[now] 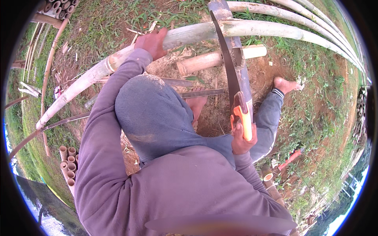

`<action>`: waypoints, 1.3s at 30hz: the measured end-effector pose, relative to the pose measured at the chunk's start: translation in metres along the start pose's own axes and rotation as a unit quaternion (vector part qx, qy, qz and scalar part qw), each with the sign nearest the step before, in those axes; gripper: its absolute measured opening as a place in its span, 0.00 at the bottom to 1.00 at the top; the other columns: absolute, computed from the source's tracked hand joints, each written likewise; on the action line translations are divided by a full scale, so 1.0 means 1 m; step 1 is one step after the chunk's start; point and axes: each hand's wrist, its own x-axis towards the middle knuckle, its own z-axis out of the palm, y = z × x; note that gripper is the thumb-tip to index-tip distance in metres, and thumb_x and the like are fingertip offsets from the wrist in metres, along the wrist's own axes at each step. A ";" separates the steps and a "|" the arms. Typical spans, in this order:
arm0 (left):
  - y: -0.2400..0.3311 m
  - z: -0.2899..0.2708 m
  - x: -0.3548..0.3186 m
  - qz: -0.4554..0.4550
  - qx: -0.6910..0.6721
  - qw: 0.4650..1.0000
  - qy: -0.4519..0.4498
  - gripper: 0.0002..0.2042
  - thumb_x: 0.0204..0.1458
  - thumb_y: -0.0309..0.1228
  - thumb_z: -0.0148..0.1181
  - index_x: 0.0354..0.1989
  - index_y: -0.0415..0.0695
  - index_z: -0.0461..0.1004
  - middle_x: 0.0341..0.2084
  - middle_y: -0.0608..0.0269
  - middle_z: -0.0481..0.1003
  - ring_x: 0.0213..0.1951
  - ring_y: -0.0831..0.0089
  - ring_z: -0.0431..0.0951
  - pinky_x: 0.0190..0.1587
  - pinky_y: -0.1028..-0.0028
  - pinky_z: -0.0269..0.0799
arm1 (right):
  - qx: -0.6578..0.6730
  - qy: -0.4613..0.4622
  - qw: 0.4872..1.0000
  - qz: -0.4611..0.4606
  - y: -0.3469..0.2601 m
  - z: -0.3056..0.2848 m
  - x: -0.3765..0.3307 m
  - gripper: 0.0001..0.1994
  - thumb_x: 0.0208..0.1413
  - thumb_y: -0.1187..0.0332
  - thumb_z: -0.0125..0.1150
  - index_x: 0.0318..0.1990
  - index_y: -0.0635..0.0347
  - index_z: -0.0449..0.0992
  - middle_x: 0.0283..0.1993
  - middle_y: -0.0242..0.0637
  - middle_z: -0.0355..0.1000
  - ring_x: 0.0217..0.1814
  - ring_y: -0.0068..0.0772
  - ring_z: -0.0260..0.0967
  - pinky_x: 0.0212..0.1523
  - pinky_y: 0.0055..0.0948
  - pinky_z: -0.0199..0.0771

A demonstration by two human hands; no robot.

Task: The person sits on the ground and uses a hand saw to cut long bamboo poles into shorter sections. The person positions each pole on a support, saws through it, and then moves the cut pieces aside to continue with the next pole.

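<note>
A long pale bamboo pole (189,34) runs across in front of me, curving in the wide view. My left hand (151,44) is closed over it, left of the middle. In my right hand (243,141) is the orange handle of a hand saw (229,65), gripped with the fingers wrapped round. The dark blade points away from me, its far part lying against the pole. Beneath the pole, a greyish support pole (245,84) stretches toward me beside the saw. A short bamboo length (201,63) lies on the ground, partly behind the blade.
More long bamboo poles (271,10) extend to the far right. Flat blades (204,93) lie near my foot. Cut bamboo tubes (71,167) are bundled at left; others (59,8) are stacked far left. A red-orange tool (290,159) lies on grass at right.
</note>
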 end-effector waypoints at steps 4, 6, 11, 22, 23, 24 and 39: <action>0.013 0.007 -0.005 0.007 0.008 1.000 0.009 0.29 0.46 0.41 0.74 0.56 0.51 0.70 0.45 0.49 0.82 0.48 0.46 0.85 0.51 0.52 0.81 | -0.105 0.027 0.982 -0.157 -0.009 0.072 0.138 0.10 0.69 0.70 0.67 0.47 0.71 0.79 0.36 0.34 0.80 0.31 0.18 0.73 0.33 0.21 0.75; 0.010 -0.001 0.011 0.009 0.016 1.000 0.019 0.30 0.45 0.41 0.73 0.58 0.52 0.69 0.44 0.50 0.82 0.48 0.46 0.85 0.50 0.51 0.81 | 0.093 0.039 0.995 -0.028 -0.037 0.112 0.217 0.12 0.64 0.66 0.73 0.39 0.67 0.79 0.27 0.29 0.75 0.29 0.16 0.66 0.30 0.26 0.70; -0.001 -0.015 0.012 0.003 0.029 1.000 0.000 0.31 0.46 0.41 0.73 0.59 0.52 0.69 0.44 0.51 0.82 0.47 0.46 0.85 0.51 0.50 0.81 | 0.062 0.035 0.996 -0.044 -0.014 0.090 0.141 0.09 0.67 0.69 0.70 0.46 0.67 0.79 0.31 0.28 0.77 0.30 0.14 0.71 0.30 0.20 0.72; 0.011 -0.002 0.013 -0.006 0.018 1.000 -0.022 0.31 0.47 0.40 0.72 0.60 0.50 0.69 0.47 0.50 0.82 0.49 0.46 0.85 0.52 0.51 0.80 | 0.025 0.013 1.000 -0.014 -0.046 0.110 0.211 0.08 0.66 0.71 0.71 0.43 0.66 0.79 0.32 0.32 0.79 0.32 0.16 0.73 0.32 0.22 0.73; 0.009 -0.008 0.016 -0.011 0.026 0.999 -0.031 0.31 0.46 0.40 0.72 0.61 0.51 0.69 0.47 0.50 0.82 0.49 0.46 0.85 0.52 0.51 0.81 | 0.057 0.025 0.998 -0.014 -0.039 0.118 0.218 0.09 0.65 0.69 0.71 0.42 0.66 0.79 0.32 0.32 0.78 0.32 0.17 0.71 0.32 0.24 0.73; 0.007 -0.013 0.013 -0.002 0.027 0.999 -0.022 0.31 0.46 0.40 0.73 0.61 0.51 0.69 0.47 0.50 0.82 0.49 0.46 0.85 0.51 0.50 0.81 | 0.085 0.033 0.996 -0.010 -0.024 0.123 0.215 0.10 0.65 0.68 0.72 0.41 0.66 0.79 0.32 0.32 0.78 0.31 0.18 0.70 0.32 0.26 0.73; 0.005 0.000 0.013 0.008 0.018 1.000 0.001 0.32 0.46 0.41 0.73 0.61 0.52 0.69 0.46 0.49 0.82 0.47 0.46 0.85 0.51 0.51 0.81 | 0.026 0.042 0.997 -0.057 -0.037 0.116 0.209 0.12 0.63 0.66 0.74 0.39 0.65 0.78 0.27 0.33 0.75 0.29 0.22 0.69 0.31 0.31 0.72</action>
